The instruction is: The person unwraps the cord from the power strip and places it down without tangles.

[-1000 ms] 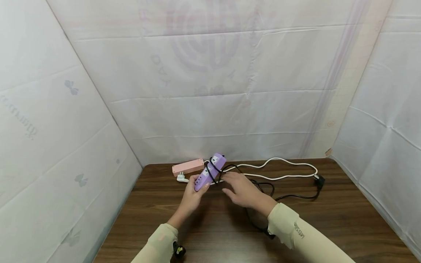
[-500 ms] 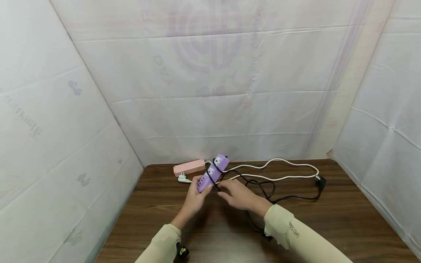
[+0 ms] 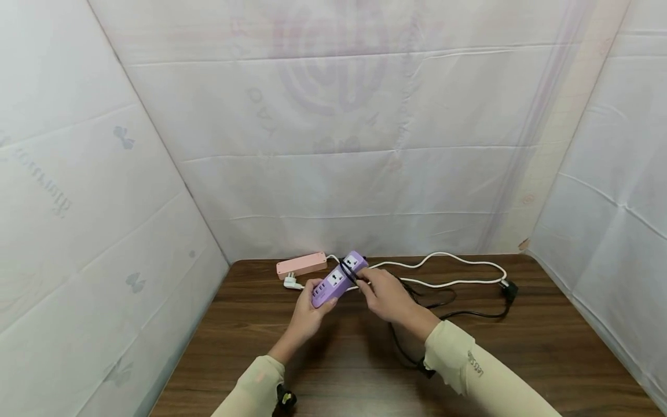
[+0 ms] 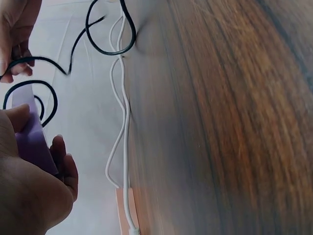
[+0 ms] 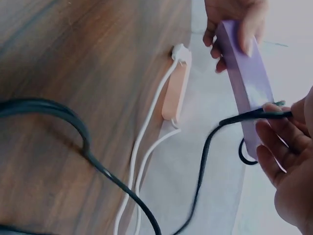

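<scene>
My left hand point(image 3: 306, 315) grips the near end of a purple power strip point(image 3: 339, 279), thumb along one side. The strip is held above the table at a slant, with its sockets and USB ports facing up in the head view. Its black cord point(image 5: 201, 171) is looped around the far half. At that end my right hand point(image 3: 388, 296) pinches the cord between thumb and fingers, close against the strip. More of the cord hangs in loops below the hands, as the left wrist view shows. The right hand hides part of the cord in the head view.
A pink power strip point(image 3: 302, 265) lies at the table's back edge, with a white plug point(image 3: 292, 281) beside it. Its white cord point(image 3: 469, 259) runs right, meeting a black plug point(image 3: 509, 291). Another black object point(image 3: 426, 368) lies by the right sleeve. A white sheet wall point(image 3: 339, 185) stands behind.
My right hand has moved up to the strip's far end with the cord. The loops that lay spread across the strip are now bunched together there. The strip has tilted slightly to the right.
</scene>
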### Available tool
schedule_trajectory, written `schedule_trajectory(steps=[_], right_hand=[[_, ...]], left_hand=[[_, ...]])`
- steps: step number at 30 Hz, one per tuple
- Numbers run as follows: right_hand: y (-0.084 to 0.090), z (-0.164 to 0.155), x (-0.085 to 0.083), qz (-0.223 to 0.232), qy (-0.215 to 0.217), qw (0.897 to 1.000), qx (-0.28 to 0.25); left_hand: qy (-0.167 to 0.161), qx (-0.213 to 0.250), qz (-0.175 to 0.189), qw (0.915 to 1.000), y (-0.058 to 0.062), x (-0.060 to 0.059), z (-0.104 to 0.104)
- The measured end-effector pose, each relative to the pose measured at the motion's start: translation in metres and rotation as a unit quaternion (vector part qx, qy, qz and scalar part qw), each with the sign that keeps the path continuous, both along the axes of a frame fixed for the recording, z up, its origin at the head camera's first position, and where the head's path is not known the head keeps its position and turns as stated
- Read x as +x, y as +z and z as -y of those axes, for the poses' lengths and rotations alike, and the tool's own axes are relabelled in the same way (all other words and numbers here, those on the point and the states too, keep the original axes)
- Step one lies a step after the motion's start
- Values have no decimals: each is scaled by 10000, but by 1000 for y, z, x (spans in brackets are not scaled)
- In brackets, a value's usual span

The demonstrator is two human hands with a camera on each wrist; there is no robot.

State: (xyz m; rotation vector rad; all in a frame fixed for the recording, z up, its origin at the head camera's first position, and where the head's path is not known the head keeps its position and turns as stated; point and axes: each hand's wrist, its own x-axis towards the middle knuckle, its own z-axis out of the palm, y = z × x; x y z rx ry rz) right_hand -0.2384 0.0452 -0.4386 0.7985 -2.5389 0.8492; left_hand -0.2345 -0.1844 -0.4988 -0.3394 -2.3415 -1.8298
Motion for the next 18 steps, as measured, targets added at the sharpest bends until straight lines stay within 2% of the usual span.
schedule_trajectory(steps=[2,6,10,18], right_hand=[[2,-3,-1,-61,-203,9997,-147],[3,-9,-6,112,-537,9978,-383],[2,-16,-11,256,-828,9954,-417],[-7,-37,-23,455,-1060,9916,-592]], left_hand=[[15,-49,11,10000,1,1,2],[17,-103,62,9999,3,3,4],[-38,-89,73,9999,5,4,4],[-172,-73,-30,9998,7,4,8]])
